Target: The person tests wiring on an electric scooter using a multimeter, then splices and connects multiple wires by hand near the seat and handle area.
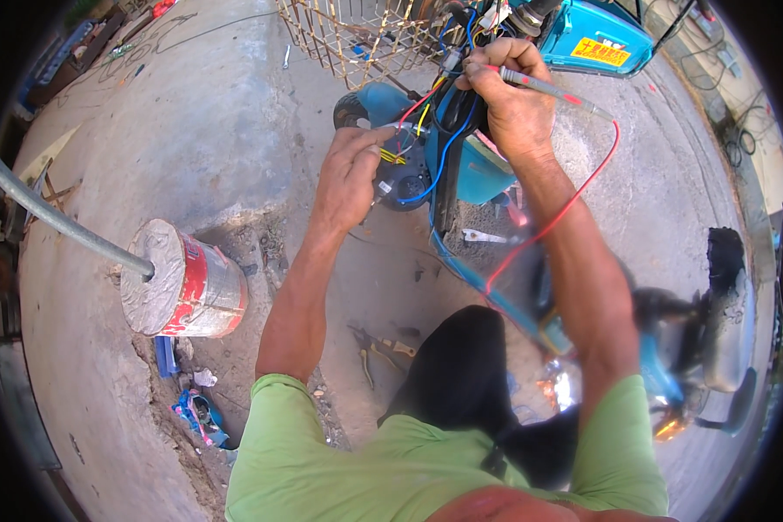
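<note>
Beside the knee (461, 352), pliers (364, 342) lie on the ground. Leftward, a bucket (209, 287) stands by the broken edge of the concrete floor (191, 130), which stretches widely beyond. Ahead, the left hand (350, 178) is beside yellow wires (393, 157); whether its fingers grip any, I cannot tell. The right hand (522, 109) pinches a probe (544, 85) between thumb and fingers, near a wire basket (357, 35).

Remotely, I look through one head-worn wide fisheye lens, facing down and forward past the light-green fabric shirt (339, 470) to the bare left hand (346, 178) and bare right hand (515, 100), both near, above grey concrete ground (191, 122).
</note>
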Tool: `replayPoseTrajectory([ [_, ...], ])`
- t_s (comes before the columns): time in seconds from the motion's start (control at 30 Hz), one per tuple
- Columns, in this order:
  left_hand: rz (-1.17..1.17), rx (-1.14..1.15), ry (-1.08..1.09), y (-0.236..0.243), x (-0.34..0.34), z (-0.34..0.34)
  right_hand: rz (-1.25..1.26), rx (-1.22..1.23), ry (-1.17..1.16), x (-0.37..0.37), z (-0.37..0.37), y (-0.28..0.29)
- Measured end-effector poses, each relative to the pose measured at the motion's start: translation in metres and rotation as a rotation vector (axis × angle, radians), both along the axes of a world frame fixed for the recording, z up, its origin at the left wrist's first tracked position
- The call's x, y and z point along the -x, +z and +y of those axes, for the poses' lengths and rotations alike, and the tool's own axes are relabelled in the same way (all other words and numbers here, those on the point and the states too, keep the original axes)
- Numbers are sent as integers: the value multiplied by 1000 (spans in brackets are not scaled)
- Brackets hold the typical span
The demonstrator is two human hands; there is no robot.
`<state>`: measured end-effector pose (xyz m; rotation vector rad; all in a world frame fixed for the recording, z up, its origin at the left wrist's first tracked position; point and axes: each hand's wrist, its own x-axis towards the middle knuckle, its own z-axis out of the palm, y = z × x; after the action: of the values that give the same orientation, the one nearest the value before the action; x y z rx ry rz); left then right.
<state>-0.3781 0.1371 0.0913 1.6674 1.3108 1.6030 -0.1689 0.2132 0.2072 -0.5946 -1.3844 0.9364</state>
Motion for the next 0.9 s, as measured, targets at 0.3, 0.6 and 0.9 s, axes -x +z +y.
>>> replayPoseTrajectory([
  [0.3, -144, 288, -156, 28, -9, -3, -108, 9, -20, -7, 10, -2],
  [0.6, -53, 258, -145, 23, -22, 12, -39, 117, 32, -15, 18, -3],
  [0.9, 30, 198, -88, 3, 4, 18, -411, 59, -47, -18, -14, 48],
])
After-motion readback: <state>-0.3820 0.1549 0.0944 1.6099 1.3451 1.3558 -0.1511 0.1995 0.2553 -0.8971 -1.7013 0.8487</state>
